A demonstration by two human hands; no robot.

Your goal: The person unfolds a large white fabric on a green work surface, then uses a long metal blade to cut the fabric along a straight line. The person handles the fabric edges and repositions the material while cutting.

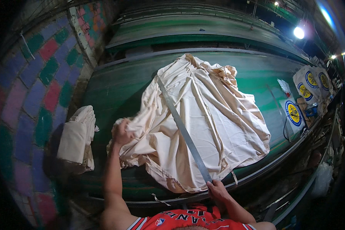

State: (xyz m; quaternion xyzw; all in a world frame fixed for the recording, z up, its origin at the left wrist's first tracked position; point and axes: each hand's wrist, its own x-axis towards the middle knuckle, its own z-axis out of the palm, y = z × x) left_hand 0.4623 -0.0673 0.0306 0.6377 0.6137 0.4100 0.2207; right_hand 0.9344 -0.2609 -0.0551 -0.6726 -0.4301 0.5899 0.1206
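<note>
A large cream cloth garment or cover [203, 111], gathered along its far and left edges, lies spread and rumpled on the green table [119, 92]. Across it runs a long metal straightedge [183, 129], slanting from the far left of the cloth to its near edge. My right hand [217, 188] is closed round the near end of this straightedge. At the cloth's left edge, my left hand [123, 133] has its fingers curled into the bunched fabric. Both the hand and the fabric there are slightly blurred.
A folded cream cloth bundle [76, 140] sits at the table's left end, near a painted brick wall [42, 88]. Printed cream cloths [310, 82] and a printed sheet [294, 113] are at the right. Beyond stands another long table [203, 30]. A metal rail [257, 174] edges the near side.
</note>
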